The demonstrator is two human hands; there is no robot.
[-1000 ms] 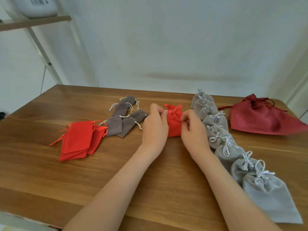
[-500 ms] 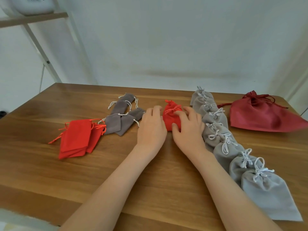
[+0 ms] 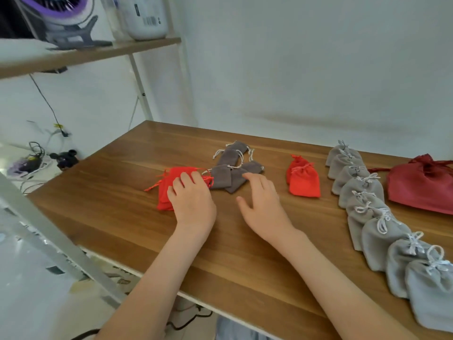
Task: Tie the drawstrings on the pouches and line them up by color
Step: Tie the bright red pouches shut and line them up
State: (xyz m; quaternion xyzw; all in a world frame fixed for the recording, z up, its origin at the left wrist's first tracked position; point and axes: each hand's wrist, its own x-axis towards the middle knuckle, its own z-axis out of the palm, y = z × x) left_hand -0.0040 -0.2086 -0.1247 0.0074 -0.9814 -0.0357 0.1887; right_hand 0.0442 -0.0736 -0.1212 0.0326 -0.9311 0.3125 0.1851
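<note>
Left hand [image 3: 193, 202] on untied red pouches [image 3: 163, 192]

- Wooden table [image 3: 117, 217], grain running crosswise.
- Pile of red pouches [image 3: 164, 192], under the left hand [image 3: 193, 200].
- Dark grey pouches [image 3: 230, 174], heaped just beyond that hand and touching the red pile.
- Two cinched red pouches [image 3: 304, 181], overlapping, to the right of the right hand [image 3: 262, 204].
- Light grey pouches [image 3: 362, 192], an overlapping row farther right.
- Dark red bag [image 3: 421, 187], farthest right.

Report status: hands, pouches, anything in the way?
Left hand resting on loose red pile; right hand open, empty, by dark grey pouches. Two tied red pouches beside light grey row. Nothing blocking.
</note>
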